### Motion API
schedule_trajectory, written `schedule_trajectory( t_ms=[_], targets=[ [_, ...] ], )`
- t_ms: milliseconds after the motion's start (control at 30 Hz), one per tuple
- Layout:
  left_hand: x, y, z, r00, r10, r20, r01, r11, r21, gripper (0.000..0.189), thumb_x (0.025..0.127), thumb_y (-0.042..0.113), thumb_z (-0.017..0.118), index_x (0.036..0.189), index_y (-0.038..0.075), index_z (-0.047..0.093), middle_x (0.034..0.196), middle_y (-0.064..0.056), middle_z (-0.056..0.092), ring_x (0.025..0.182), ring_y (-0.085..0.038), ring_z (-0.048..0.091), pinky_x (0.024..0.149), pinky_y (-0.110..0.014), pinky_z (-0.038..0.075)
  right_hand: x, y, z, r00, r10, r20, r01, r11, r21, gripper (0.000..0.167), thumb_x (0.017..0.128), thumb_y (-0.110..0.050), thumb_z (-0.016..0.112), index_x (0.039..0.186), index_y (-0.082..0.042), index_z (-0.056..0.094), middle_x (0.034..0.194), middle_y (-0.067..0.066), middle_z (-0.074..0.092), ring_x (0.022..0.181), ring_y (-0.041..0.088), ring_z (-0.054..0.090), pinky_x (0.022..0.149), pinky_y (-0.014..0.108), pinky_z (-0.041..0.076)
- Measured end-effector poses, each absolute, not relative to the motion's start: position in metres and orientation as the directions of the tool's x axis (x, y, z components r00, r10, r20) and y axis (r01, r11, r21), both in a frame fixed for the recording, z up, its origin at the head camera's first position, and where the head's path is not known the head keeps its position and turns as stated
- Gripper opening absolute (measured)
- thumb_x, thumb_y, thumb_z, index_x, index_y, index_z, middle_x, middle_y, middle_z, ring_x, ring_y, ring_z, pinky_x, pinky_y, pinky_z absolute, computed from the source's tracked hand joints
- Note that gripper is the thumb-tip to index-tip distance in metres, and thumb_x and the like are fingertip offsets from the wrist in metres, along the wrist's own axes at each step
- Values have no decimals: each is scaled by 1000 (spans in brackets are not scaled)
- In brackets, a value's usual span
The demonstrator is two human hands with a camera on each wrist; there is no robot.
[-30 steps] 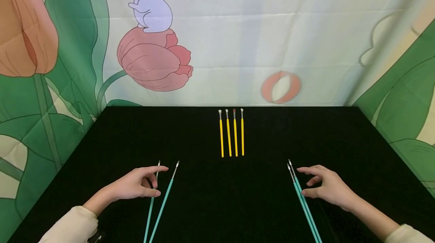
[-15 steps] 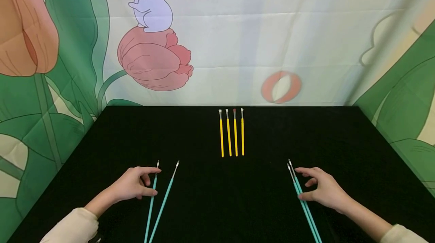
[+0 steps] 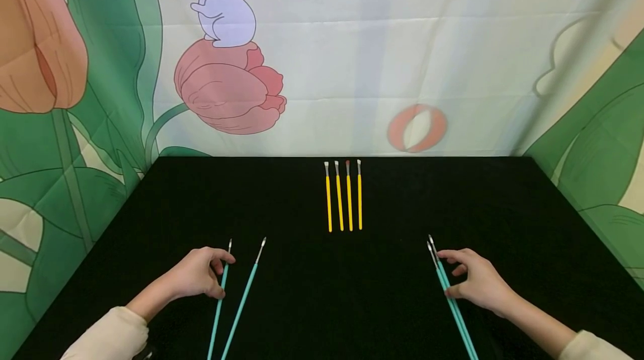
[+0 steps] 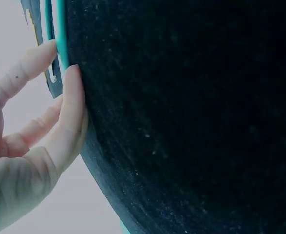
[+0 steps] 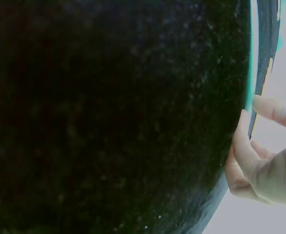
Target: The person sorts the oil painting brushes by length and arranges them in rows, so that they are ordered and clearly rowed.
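On the left of the black table, my left hand (image 3: 196,273) pinches the outer teal-handled paintbrush (image 3: 217,315); its thumb and a finger meet the handle (image 4: 61,29) in the left wrist view. A second teal paintbrush (image 3: 244,304) lies slanted just to its right, untouched. On the other side, two teal paintbrushes (image 3: 459,318) lie side by side with their pale tips pointing away. My right hand (image 3: 478,279) has thumb and index finger on the outer one, and its handle (image 5: 252,73) runs between the fingertips in the right wrist view.
Several yellow-handled flat brushes (image 3: 349,203) lie in a row at the table's back middle, one with a reddish tip. The black tabletop (image 3: 322,293) ends at a printed curtain (image 3: 352,69) with flowers and a white animal.
My left hand has drawn back slightly left and closed on the outer paintbrush, which has shifted left with it. My right hand has moved left onto the outer brush of its pair.
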State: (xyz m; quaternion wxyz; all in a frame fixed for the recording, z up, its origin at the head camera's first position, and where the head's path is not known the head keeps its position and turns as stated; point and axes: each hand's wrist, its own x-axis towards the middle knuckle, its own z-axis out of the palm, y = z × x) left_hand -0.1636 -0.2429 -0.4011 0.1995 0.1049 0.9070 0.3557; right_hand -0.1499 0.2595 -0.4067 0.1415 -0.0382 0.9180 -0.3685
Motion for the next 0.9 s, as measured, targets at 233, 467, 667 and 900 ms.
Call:
schedule_trajectory(
  t_ms=[233, 467, 667, 900],
  targets=[
    [-163, -241, -402, -900, 301, -316, -6, 716, 698, 61, 57, -8, 72, 115, -3, 54, 91, -14, 49, 57, -19, 54, 53, -31, 49, -152, 260, -407, -951, -175, -255, 65, 692, -719, 74, 61, -3, 75, 129, -3, 45, 115, 21, 44, 91, 28, 52, 63, 34, 49],
    [-159, -232, -400, -913, 232, -335, -57, 742, 668, 58, 57, -12, 68, 113, 0, 54, 100, -17, 47, 56, -19, 53, 53, -32, 49, -152, 266, -405, -941, -190, -281, 111, 612, -783, 68, 66, 0, 70, 130, 0, 44, 117, 24, 44, 89, 25, 54, 65, 36, 50],
    [-157, -229, -402, -916, 203, -345, -76, 757, 649, 58, 58, -13, 68, 113, 1, 55, 102, -18, 45, 58, -20, 53, 54, -32, 48, -152, 269, -399, -925, -269, -267, 96, 514, -852, 59, 72, 1, 66, 127, 6, 46, 113, 22, 51, 87, 25, 56, 69, 36, 52],
    [-156, -232, -401, -911, 204, -358, -102, 729, 677, 61, 59, -14, 66, 116, 1, 53, 105, -19, 44, 58, -20, 55, 55, -33, 49, -155, 274, -400, -900, -365, -239, 58, 443, -895, 57, 75, -2, 65, 126, 11, 43, 108, 21, 55, 88, 27, 58, 70, 34, 52]
  ],
)
